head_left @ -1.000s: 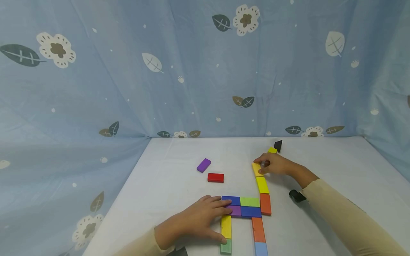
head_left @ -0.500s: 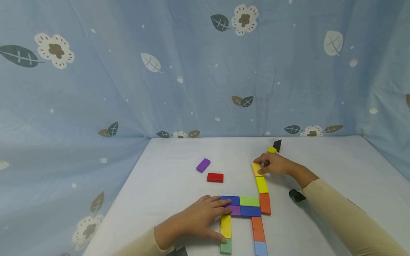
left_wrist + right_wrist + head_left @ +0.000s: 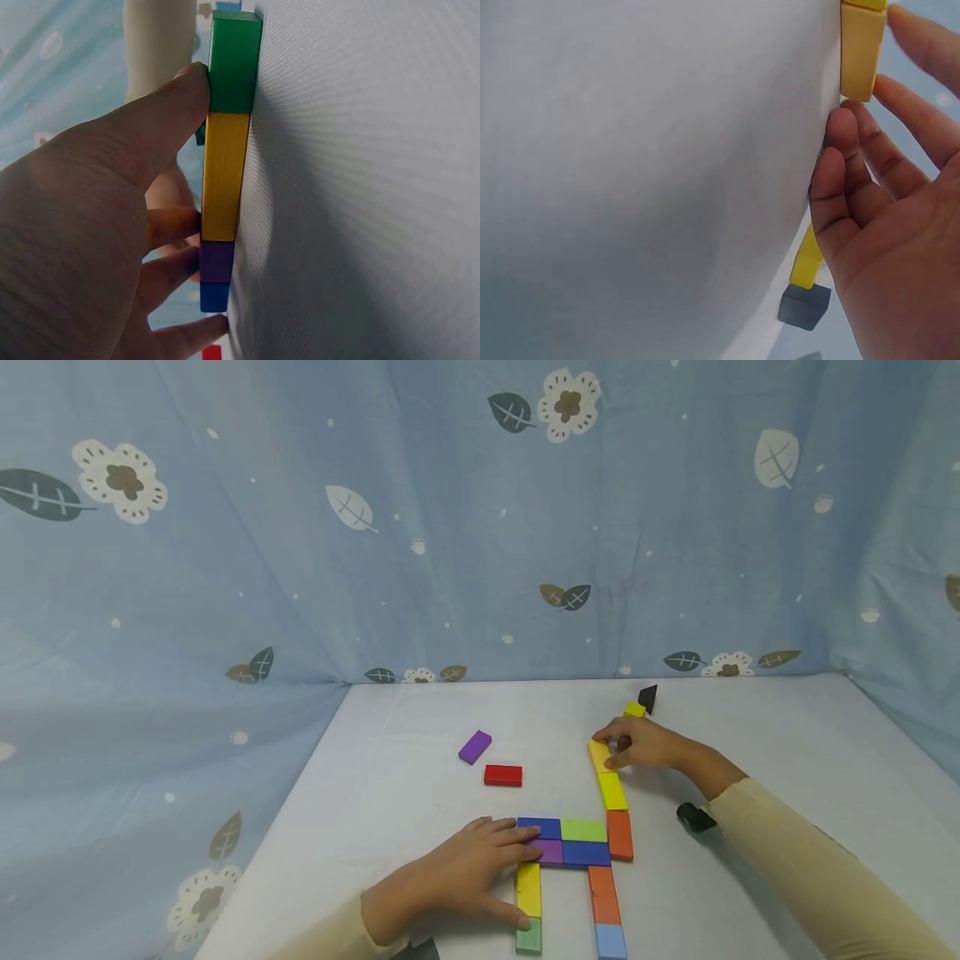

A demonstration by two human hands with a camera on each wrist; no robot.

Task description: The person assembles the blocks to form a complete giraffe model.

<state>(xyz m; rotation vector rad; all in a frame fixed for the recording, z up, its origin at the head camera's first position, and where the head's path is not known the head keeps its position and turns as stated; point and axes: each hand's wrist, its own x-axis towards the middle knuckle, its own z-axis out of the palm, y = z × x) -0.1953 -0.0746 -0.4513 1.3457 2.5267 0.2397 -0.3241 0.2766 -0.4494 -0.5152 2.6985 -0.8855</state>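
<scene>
My left hand (image 3: 474, 870) rests over the lower left of a flat layout of coloured wooden blocks. Its fingers touch a blue block (image 3: 546, 828) and a purple block (image 3: 553, 853), and the thumb touches a green block (image 3: 234, 64). Between thumb and fingers lies a yellow block (image 3: 225, 176). Farther back, my right hand (image 3: 647, 745) holds a light yellow block (image 3: 861, 52) at the end of a slanting row. Thumb and index finger are on that block; the other fingers curl near its far end. A bright yellow block (image 3: 612, 792) adjoins it.
A red block (image 3: 503, 776) and a loose purple block (image 3: 476, 747) lie to the left of the row. Behind my right hand are another yellow block (image 3: 634, 709) and a black piece (image 3: 648, 698). Orange blocks (image 3: 619, 835) edge the layout. A patterned blue curtain (image 3: 450, 527) backs the white table.
</scene>
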